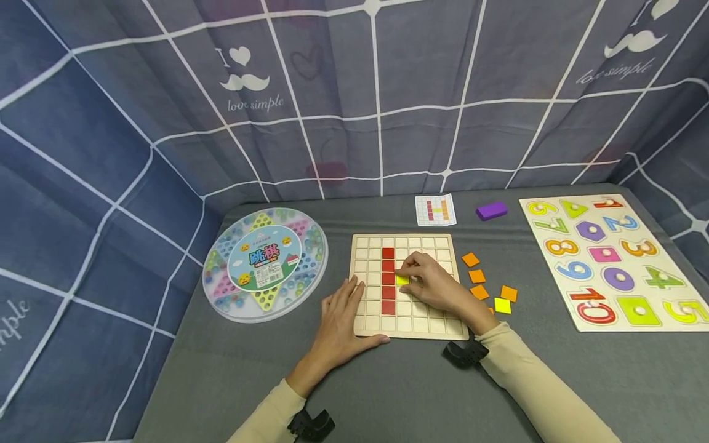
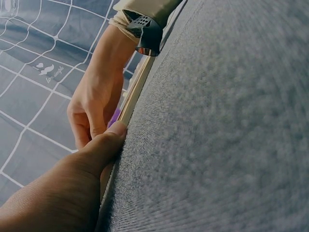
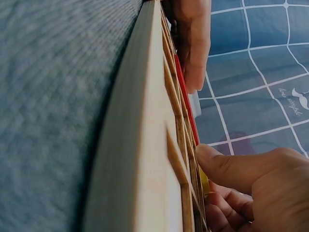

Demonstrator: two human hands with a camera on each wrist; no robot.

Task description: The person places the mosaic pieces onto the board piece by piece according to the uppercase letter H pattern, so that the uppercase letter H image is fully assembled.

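A wooden grid board (image 1: pixel 368 323) lies flat on the table, with a column of several red square tiles (image 1: pixel 388 278) set in its cells. My right hand (image 1: pixel 434 286) is over the board's middle, thumb and fingers pinching a yellow square tile (image 1: pixel 401 280) beside the red column. The right wrist view shows this yellow tile (image 3: pixel 205 182) low among the fingers, partly hidden. My left hand (image 1: pixel 341 320) rests on the board's left edge, fingers spread and thumb along the near edge. In the left wrist view, the left thumb (image 2: pixel 113 135) touches the board's side.
Several orange tiles (image 1: pixel 477 276) and a loose yellow tile (image 1: pixel 502 306) lie right of the board. Behind it are a pattern card (image 1: pixel 435 210) and a purple block (image 1: pixel 491 211). A round Chinese checkers set (image 1: pixel 264 264) is left; a number puzzle board (image 1: pixel 559 237) is right.
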